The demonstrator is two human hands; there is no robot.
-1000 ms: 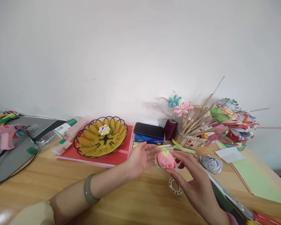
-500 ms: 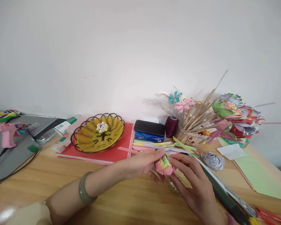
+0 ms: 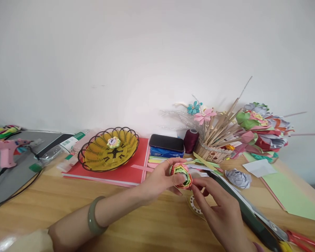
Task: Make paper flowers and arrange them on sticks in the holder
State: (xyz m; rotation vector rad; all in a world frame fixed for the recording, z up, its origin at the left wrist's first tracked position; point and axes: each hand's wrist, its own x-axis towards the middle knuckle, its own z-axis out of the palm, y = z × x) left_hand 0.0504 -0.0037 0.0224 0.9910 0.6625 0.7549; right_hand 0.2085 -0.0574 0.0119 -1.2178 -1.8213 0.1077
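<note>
Wooden tabletop (image 3: 126, 225) against a plain pale wall (image 3: 120, 63), stuff lined up along the back. Your left hand (image 3: 160, 180) holds the pink-and-green paper flower (image 3: 185, 170) above the table, thumb pressed across its centre, fingers curled round the far side, so a narrow grip. Your right hand (image 3: 220, 206) has thumb and forefinger closed to a pinch on the flower's right edge; other fingers bent, partly hidden. Green bangle (image 3: 94, 217) on your left arm.

Below the flower, a ring-shaped spool (image 3: 195, 205), partly covered by your right hand. Behind: paper strips (image 3: 157, 161), a phone (image 3: 166, 141) on a blue packet (image 3: 168, 153), dark red thread (image 3: 191, 140). To your left, a yellow basket (image 3: 123, 157) on red sheets (image 3: 143, 154), small paper flower (image 3: 113, 142) in it; farther out, a pink glue gun (image 3: 6, 152). To your right, a greyish paper flower (image 3: 238, 178), red-handled scissors (image 3: 304, 239), green paper (image 3: 294, 201), plus a bunch of paper flowers (image 3: 267, 131).
</note>
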